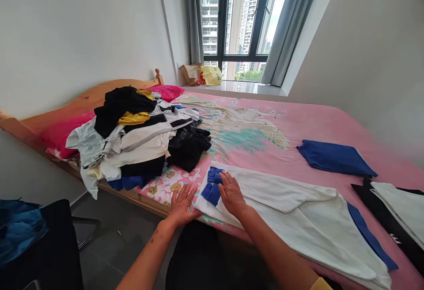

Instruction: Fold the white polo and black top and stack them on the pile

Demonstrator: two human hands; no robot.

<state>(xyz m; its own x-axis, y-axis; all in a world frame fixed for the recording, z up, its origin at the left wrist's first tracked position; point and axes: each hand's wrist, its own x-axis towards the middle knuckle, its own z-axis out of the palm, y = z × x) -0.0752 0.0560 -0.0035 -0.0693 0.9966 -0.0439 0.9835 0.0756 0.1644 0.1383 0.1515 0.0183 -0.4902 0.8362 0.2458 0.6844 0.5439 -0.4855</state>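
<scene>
A white garment with blue trim (291,210) lies spread flat on the near edge of the bed. My right hand (232,195) rests flat on it, fingers stretched out toward its blue collar (213,184). Beside the garment's left edge, my left hand (181,204) lies palm down on the pink sheet (298,126) with fingers apart. Neither hand holds anything.
A heap of unfolded clothes (139,137) sits at the left of the bed near a pink pillow (165,91). A folded blue item (334,157) and a black-and-white garment (394,210) lie at the right. Bags (205,74) stand on the window sill. A dark chair (49,246) is lower left.
</scene>
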